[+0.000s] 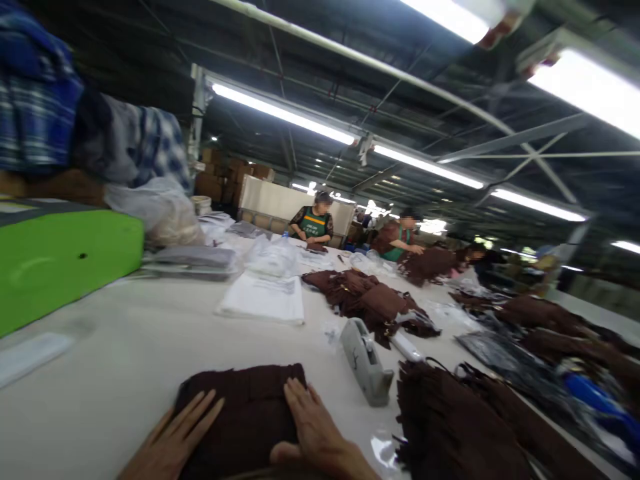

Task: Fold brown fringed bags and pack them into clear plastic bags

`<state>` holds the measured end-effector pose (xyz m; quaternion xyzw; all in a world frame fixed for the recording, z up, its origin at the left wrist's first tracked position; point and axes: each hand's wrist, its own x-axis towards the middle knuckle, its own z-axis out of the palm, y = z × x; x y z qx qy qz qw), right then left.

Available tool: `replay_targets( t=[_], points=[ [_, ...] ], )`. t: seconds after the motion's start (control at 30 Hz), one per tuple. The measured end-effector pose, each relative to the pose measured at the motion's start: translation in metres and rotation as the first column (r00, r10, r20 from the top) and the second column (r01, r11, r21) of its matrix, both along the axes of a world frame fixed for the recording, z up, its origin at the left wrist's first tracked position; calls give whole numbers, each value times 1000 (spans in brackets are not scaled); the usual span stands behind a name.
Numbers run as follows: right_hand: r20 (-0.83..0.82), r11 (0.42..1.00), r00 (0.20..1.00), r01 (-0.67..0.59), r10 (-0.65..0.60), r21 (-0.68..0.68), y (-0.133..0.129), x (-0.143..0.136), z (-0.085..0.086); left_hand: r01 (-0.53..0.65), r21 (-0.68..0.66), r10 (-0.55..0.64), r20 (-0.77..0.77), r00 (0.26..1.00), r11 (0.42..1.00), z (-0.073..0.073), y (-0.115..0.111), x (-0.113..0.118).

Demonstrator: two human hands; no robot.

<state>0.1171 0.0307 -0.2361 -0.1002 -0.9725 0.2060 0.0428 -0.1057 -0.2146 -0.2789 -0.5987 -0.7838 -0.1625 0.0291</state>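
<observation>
A dark brown piece of cloth (245, 420), folded into a flat rectangle, lies on the white table (135, 360) right in front of me. My left hand (175, 433) rests along its left side, fingers stretched out and lying flat. On its right side lies my right hand (315, 427), fingers extended towards the far right corner and thumb spread out over the cloth. Neither hand grasps anything. Just right of the cloth stands a grey tape dispenser (367, 363), tilted in view. A fringed brown cloth item (455, 420) lies further right.
A green machine (70, 260) stands at the left. Ahead are a stack of white plastic bags (265, 297) and a brown fringed pile (370, 297). Two co-workers in green aprons (316, 223) (397, 240) handle brown items across the table. Dark plastic bags (520, 360) lie right.
</observation>
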Motion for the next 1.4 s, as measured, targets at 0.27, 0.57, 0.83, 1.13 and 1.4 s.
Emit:
replay_targets(
  t=[0.27, 0.57, 0.83, 1.13, 1.4],
  points=[
    [12, 983, 1000, 2, -4, 185, 17, -26, -12, -86, -177, 100, 73, 992, 980, 44, 19, 14],
    [-159, 995, 982, 97, -101, -33, 50, -29, 0, -6, 57, -2, 147, 989, 998, 56, 16, -28],
    [-86, 999, 996, 7, -10, -43, 30, -80, 21, 14, -62, -3, 166, 986, 998, 81, 84, -35],
    [-144, 999, 990, 1, 4, 32, 11, -64, 27, 60, 25, -65, 421, 905, 998, 83, 65, -20],
    [-195, 968, 976, -47, 97, 247, -25, -129, 50, -191, 172, 85, 485, 870, 966, 78, 65, -32]
  ],
)
